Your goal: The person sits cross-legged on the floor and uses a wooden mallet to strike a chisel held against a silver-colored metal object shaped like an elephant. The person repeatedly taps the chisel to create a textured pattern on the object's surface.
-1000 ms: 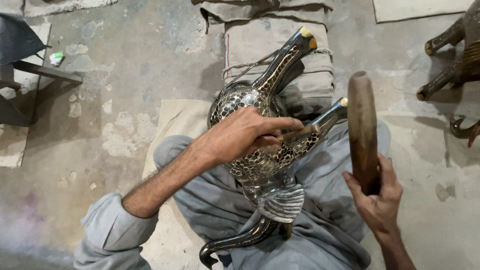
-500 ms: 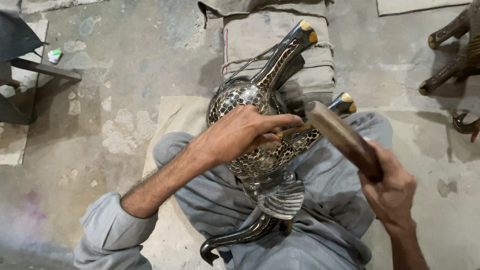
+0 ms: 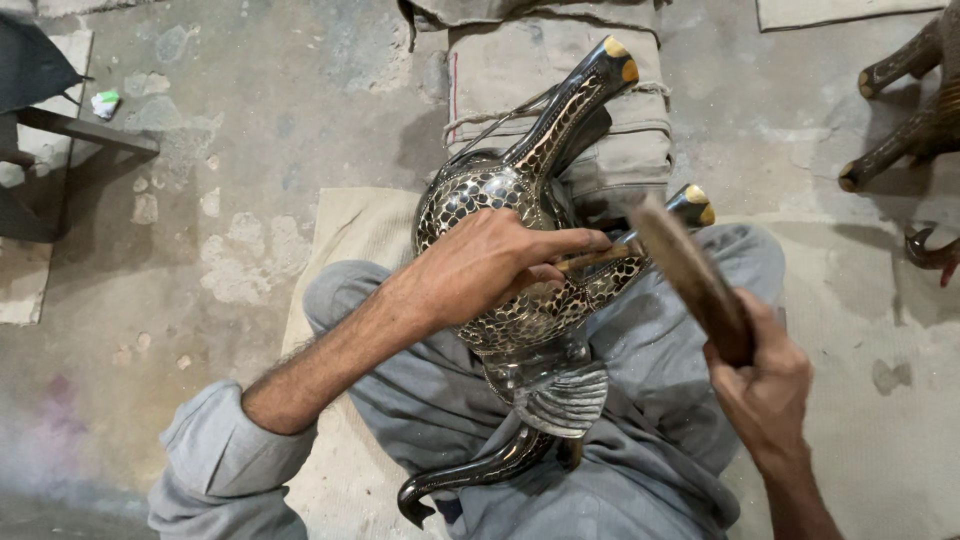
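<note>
left hand pinching, right hand fisted

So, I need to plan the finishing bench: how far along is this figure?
Done: mosaic inlay covers the figure's body and legs. In hand: left hand sets a chisel on it, right hand swings a mallet. Left: the ribbed tail looks uninlaid.

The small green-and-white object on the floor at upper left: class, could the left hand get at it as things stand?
Probably not: the left hand is pinning a thin tool against the inlaid animal figure, and the green-and-white object lies far off.
</note>
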